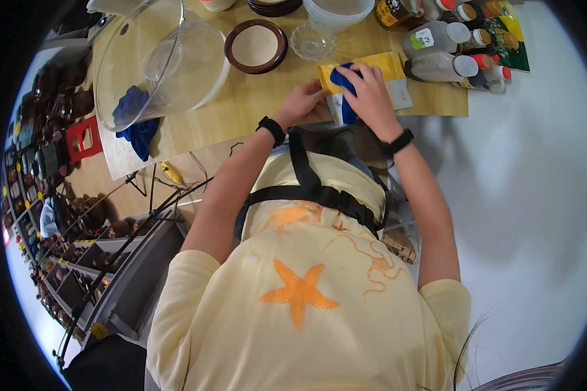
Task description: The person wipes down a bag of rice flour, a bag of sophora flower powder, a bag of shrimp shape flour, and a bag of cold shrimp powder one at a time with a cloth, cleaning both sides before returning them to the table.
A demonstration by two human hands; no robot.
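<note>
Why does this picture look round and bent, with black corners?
Head view: a fisheye lens curves the table and blackens the corners; lighting is soft and even, with glare on the glass bowl; the right hand on the blue cloth is sharp, while the left rim smears.

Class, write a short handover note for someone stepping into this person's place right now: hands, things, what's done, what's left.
Left hand: on the left end of the yellow packet; its grip is unclear.
Right hand: holds a blue cloth, pressed onto the packet.
Things: the packet lies flat on the wooden table.
Done: the cloth is on the packet.
Left: probably more wiping; how much is already wiped cannot be told.
</note>
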